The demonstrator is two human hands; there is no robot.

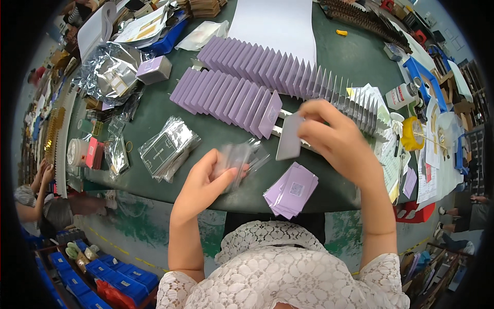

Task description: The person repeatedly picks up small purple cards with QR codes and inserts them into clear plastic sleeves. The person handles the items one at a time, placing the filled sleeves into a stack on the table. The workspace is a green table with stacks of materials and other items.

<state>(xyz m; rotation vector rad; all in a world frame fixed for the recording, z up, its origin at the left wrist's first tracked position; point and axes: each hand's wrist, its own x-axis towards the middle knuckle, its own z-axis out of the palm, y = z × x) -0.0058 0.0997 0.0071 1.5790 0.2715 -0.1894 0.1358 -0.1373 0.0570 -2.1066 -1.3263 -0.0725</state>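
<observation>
Right hand (334, 136) slightly blurred. Clear sleeves (237, 160) in the left hand (208, 180) are too blurred to count. The purple card pile (294, 189) is mostly hidden below its top. The top edge crops a white sheet (272, 23)

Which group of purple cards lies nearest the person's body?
The loose pile, lying flat by the table's near edge; the two long rows lean farther back.

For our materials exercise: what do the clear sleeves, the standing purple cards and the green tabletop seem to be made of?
Clear sleeves: likely thin, glossy plastic film; see-through with glints. Purple cards: perhaps smooth coated card or plastic; stiff, flat. Green tabletop: possibly rubber or vinyl matting, dull; only soft sheen.
</observation>
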